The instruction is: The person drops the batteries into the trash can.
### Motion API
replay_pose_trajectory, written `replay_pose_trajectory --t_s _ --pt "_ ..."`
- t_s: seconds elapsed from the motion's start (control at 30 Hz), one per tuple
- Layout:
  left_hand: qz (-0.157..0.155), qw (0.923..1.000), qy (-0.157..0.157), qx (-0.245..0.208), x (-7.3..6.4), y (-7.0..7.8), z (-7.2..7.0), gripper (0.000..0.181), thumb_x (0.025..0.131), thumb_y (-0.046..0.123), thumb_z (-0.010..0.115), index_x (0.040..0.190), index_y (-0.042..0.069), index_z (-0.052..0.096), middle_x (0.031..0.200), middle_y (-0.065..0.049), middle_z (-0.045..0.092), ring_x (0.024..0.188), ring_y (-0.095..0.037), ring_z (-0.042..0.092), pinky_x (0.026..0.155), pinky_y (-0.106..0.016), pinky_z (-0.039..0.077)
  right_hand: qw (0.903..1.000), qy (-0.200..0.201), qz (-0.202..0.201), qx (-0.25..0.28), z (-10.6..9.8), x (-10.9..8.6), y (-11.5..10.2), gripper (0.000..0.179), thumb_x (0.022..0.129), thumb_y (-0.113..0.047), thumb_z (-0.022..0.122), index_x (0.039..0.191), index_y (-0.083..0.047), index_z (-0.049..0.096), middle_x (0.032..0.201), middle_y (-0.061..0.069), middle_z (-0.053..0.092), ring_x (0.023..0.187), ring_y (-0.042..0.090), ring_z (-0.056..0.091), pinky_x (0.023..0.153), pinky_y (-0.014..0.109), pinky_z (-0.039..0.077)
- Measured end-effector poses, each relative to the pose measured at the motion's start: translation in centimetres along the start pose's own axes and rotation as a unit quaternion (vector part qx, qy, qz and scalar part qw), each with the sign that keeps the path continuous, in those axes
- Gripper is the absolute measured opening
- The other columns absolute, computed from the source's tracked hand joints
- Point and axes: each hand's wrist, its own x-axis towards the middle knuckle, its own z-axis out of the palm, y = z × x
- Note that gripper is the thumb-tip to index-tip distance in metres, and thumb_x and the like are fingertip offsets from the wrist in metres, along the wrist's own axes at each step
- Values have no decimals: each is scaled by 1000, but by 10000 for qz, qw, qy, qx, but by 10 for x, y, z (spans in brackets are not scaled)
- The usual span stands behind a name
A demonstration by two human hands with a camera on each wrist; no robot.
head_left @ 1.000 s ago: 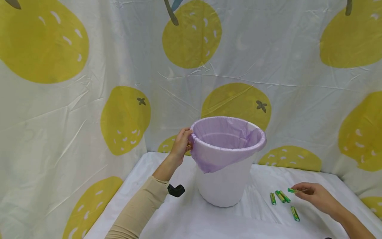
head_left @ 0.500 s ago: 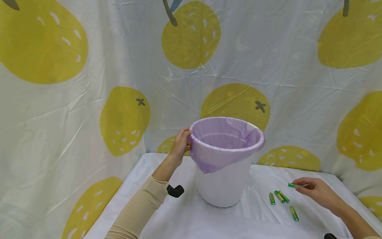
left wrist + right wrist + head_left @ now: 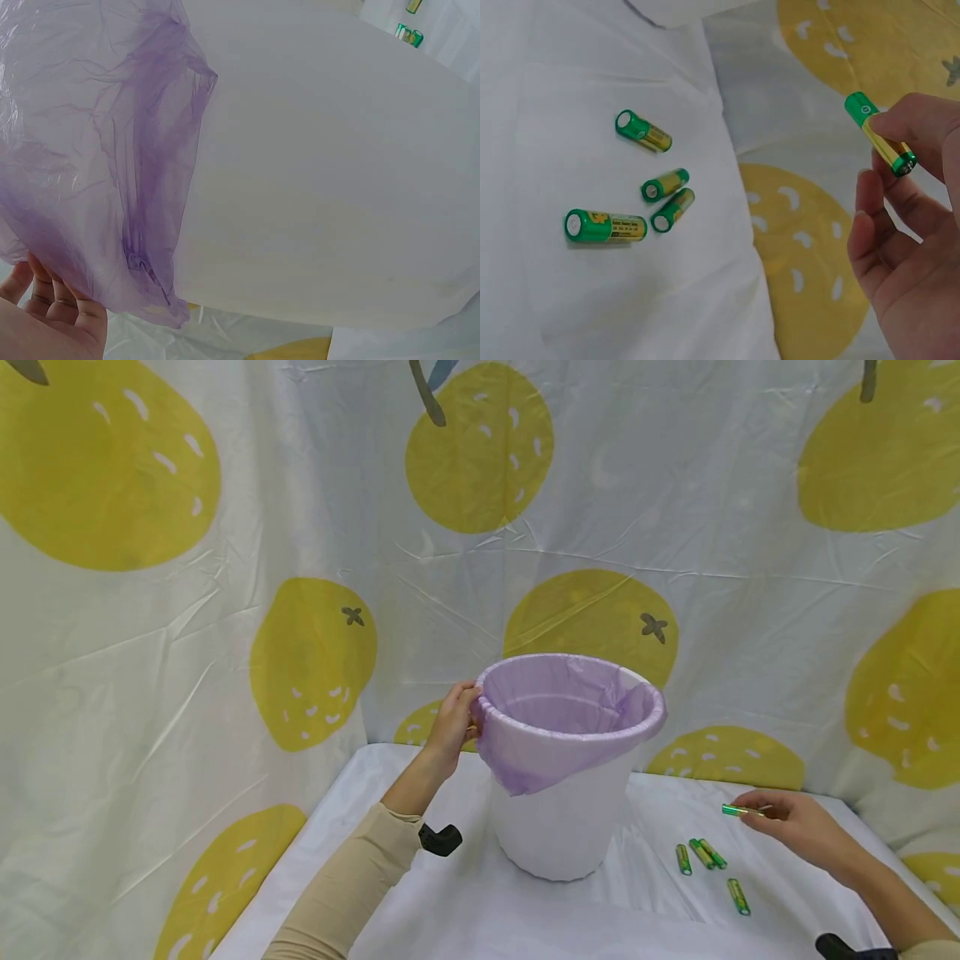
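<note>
A white trash can (image 3: 566,818) stands upright on the table, lined with a thin purple trash bag (image 3: 551,760) folded over its rim. My left hand (image 3: 452,725) grips the rim at the left side, over the bag; in the left wrist view its fingers (image 3: 64,300) curl at the bag's edge. Above the table at the right, my right hand (image 3: 795,827) pinches a green and yellow battery (image 3: 881,135) between thumb and fingers. Several like batteries lie below it: one nearest the front (image 3: 738,897), one at the left (image 3: 683,859), and a pair side by side (image 3: 708,853).
A white cloth covers the table (image 3: 465,910). Behind and at the left hangs a white curtain (image 3: 442,610) with large yellow fruit prints. Black wrist devices are on both arms, the left one (image 3: 441,839) close to the trash can.
My right hand has lifted the battery a little higher, away from the others on the table. The left hand has stayed at the rim.
</note>
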Motion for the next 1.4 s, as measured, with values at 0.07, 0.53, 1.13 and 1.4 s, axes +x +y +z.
replay_pose_trajectory --t_s 0.07,0.53,1.13,1.4 --pt "6 10000 -1 -2 0 0 0 41 100 35 55 130 7 59 97 -3 56 69 -11 51 63 -25 45 10000 28 -73 -19 -2 0 -4 30 101 -23 68 121 -1 71 119 14 68 87 7 61 69 31 52" --pt "38 10000 3 -81 0 2 0 38 101 32 54 128 5 59 93 -1 55 67 -11 50 62 -25 44 9990 141 -426 -5 -22 8 -27 29 101 -21 68 120 2 70 114 12 66 86 5 59 69 28 53" --pt "54 9999 -13 -83 0 1 0 39 101 32 54 128 4 59 90 -1 54 66 -12 49 62 -25 44 9897 602 -1233 -415 -48 30 -84 25 100 -17 70 118 0 71 105 6 67 81 12 56 64 26 52" --pt "49 10000 -23 -80 0 1 1 39 101 33 55 128 4 59 91 -1 54 66 -12 49 62 -25 44 9885 625 -1305 -434 -62 39 -105 25 100 -19 69 119 -3 72 109 5 69 85 9 60 69 26 52"
